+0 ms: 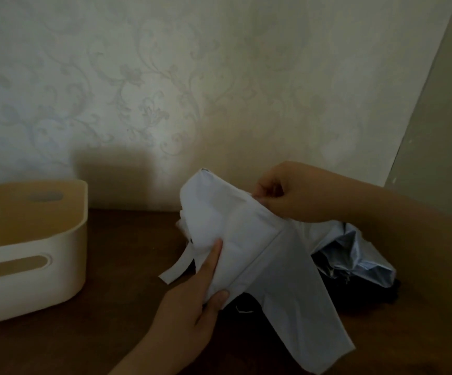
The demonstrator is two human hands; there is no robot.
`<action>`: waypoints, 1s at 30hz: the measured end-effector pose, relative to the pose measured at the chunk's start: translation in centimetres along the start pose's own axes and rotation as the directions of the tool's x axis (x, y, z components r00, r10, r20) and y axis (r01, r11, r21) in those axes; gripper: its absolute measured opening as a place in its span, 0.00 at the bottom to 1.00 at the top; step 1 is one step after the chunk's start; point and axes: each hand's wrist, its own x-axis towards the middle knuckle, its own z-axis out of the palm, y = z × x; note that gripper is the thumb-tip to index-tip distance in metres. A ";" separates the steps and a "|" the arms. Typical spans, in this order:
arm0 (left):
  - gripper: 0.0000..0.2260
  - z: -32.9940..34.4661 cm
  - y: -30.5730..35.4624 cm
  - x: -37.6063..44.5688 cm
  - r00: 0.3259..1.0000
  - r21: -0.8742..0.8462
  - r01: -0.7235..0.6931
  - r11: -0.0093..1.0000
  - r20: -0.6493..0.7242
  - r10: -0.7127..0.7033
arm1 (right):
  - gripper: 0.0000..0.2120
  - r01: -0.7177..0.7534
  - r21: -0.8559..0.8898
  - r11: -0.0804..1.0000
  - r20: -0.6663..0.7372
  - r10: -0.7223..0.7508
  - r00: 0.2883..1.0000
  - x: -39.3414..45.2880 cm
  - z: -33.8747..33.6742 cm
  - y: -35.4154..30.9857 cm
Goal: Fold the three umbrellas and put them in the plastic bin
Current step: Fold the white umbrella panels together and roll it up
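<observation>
Left hand (197, 296): grips pale white fabric umbrella (246, 239).
Right hand (281, 193): pinches canopy edge.
Cream plastic bin (30, 280): well apart, left.

left hand (192, 301): thumb and forefinger clamped (arm from below) | right hand (281, 194): fingertips pinched, forearm crossing in

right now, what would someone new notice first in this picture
The eye goes first to the white umbrella held up at centre: the left hand grips its lower part and the right hand pinches an upper fold. Next is the cream plastic bin, open on the brown table at left, with nothing visible inside. Behind the white fabric at right lies a crumpled pale blue umbrella over something dark.
</observation>
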 end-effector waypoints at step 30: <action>0.39 0.7 0.5 0.2 0.961 0.333 -0.137 0.933 0.273 0.043 | 0.11 -0.188 0.281 0.941 -0.010 0.199 0.980 7.0 1.4 -0.5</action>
